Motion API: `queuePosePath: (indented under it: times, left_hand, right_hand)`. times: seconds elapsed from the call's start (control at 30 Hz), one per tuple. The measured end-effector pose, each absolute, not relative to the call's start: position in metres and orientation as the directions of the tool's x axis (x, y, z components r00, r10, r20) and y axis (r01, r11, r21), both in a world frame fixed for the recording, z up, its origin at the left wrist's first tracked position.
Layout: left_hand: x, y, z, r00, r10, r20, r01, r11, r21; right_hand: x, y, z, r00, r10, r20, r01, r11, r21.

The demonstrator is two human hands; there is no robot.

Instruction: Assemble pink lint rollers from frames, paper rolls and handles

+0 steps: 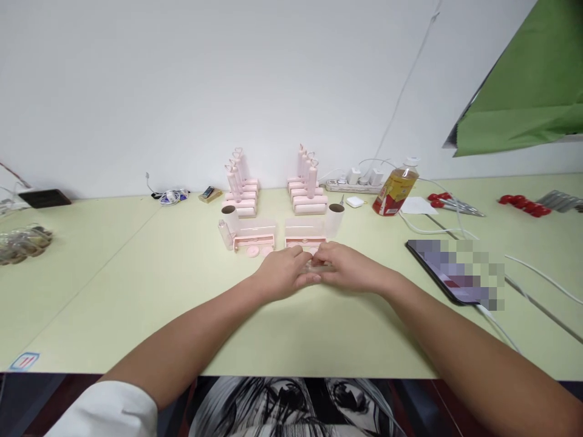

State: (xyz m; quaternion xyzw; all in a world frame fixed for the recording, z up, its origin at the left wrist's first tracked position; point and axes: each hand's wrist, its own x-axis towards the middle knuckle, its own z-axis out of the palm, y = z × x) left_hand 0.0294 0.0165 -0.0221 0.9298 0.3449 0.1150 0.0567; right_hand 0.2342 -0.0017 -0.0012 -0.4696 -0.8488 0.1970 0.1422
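At the middle of the table, my left hand (pixel 285 272) and my right hand (pixel 350 267) meet, fingers curled and thumbs close together. Both grip a clear plastic piece (pixel 312 268), mostly covered by my fingers, so its full shape is hidden. Just beyond them lies an open pink box (pixel 304 241) with a clear lid (pixel 304 227). A similar pink box (pixel 255 241) stands to the left, with a round pink disc (pixel 252 251) before it. Beside that box a clear tube (pixel 225 234) leans upright. Two cardboard-cored rolls (pixel 230 220) (pixel 334 221) flank the boxes.
Toward the wall are two rows of pink boxes (pixel 310 205) carrying upright pink tubes (pixel 312 181). At right are a drink bottle (pixel 395 189), a power strip (pixel 341 186), a phone (pixel 449 273) with trailing cables, and red-handled tools (pixel 455 206).
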Motion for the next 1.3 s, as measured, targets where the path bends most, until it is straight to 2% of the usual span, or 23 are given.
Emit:
queuePosePath:
  times: [0.1,0.23,0.3,0.37,0.47,0.53,0.73,0.9,1.0,1.13,1.3]
  left_hand:
    - [0.021,0.021,-0.018,0.719,0.678,0.151,0.635,-0.730,0.253]
    - [-0.001,0.034,-0.009,0.617,0.759,0.205,0.664,-0.643,0.383]
    - [-0.009,0.038,-0.004,0.591,0.770,0.240,0.663,-0.634,0.398]
    - [-0.012,0.038,0.001,0.624,0.735,0.265,0.664,-0.677,0.316]
    - [-0.004,0.025,0.008,0.706,0.642,0.299,0.639,-0.760,0.121]
    - [0.005,0.012,0.011,0.754,0.591,0.286,0.603,-0.796,0.056]
    - [0.019,-0.004,0.009,0.772,0.610,0.177,0.620,-0.784,-0.003]
    - [0.020,0.006,-0.004,0.709,0.675,0.205,0.689,-0.725,0.000]
    - [0.022,0.008,-0.009,0.711,0.669,0.217,0.686,-0.728,-0.004]
    - [0.024,0.005,-0.010,0.709,0.673,0.208,0.679,-0.732,0.054]
    - [0.033,-0.003,-0.013,0.591,0.764,0.258,0.708,-0.645,0.288]
  right_hand:
    - [0.235,0.000,0.000,-0.590,0.805,0.059,0.629,0.505,-0.591]
    - [0.248,0.010,-0.002,-0.557,0.828,-0.061,0.585,0.339,-0.736]
    - [0.250,0.013,-0.005,-0.545,0.835,-0.077,0.551,0.288,-0.783]
    - [0.246,0.012,-0.008,-0.535,0.841,-0.081,0.535,0.263,-0.803]
    - [0.232,0.007,-0.013,-0.513,0.856,-0.062,0.538,0.264,-0.801]
    - [0.223,0.002,-0.016,-0.521,0.853,-0.044,0.493,0.258,-0.831]
    - [0.221,-0.001,-0.017,-0.590,0.803,-0.083,0.238,0.074,-0.969]
    - [0.222,0.002,-0.022,-0.474,0.859,-0.194,0.214,-0.101,-0.972]
    - [0.221,0.002,-0.026,-0.499,0.851,-0.163,0.188,-0.077,-0.979]
    - [0.221,0.002,-0.024,-0.538,0.837,-0.103,0.180,-0.006,-0.984]
    - [0.223,0.004,-0.013,-0.554,0.830,-0.069,0.118,-0.003,-0.993]
